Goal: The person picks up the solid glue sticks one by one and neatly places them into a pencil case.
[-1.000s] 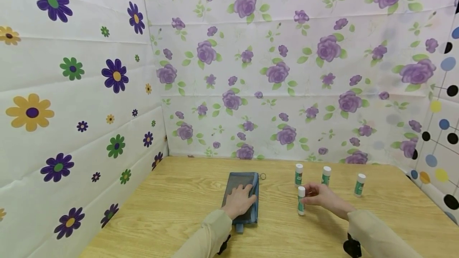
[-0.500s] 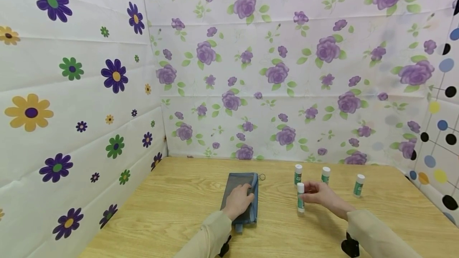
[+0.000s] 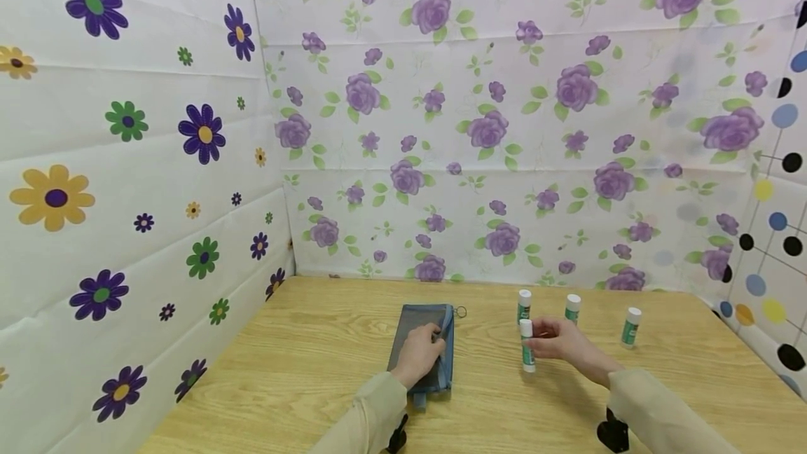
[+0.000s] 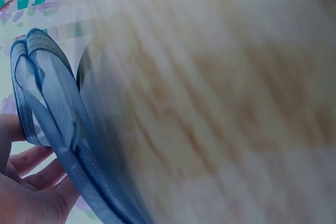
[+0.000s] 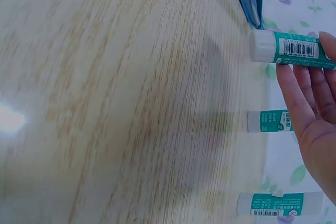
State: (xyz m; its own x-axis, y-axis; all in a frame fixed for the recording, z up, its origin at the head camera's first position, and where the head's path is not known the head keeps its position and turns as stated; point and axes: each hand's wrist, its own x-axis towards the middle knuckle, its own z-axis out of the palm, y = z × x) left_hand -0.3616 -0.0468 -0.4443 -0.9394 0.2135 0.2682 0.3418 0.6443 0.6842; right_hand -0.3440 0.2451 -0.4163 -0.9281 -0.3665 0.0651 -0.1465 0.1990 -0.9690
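Observation:
A blue mesh zip pouch [image 3: 421, 315] lies flat on the wooden table. On its right half, along the zip, rests my left hand [image 3: 416, 356] with bent fingers. In the left wrist view the thumb and fingers pinch the pouch's blue edging [image 4: 94, 177], which stands up between them. To the right, my right hand [image 3: 570, 347] pinches a green glue stick [image 3: 527, 352] with a white cap, near-upright, thumb in front. The right wrist view shows the barcode side of this glue stick [image 5: 296, 48]; whether its base touches the table I cannot tell.
Three more glue sticks stand upright behind and beside the right hand: one at the back [image 3: 524, 305], a partly hidden one [image 3: 572, 308], and one farther right [image 3: 630, 328]. A metal ring [image 3: 461, 312] sticks out from the pouch's corner. Flowered cloth walls [image 3: 441, 216] border the table.
My left fingers, spread over the pouch earlier, have curled in at the zip edge. The glue stick in my right hand has shifted very slightly up and left and leans a little.

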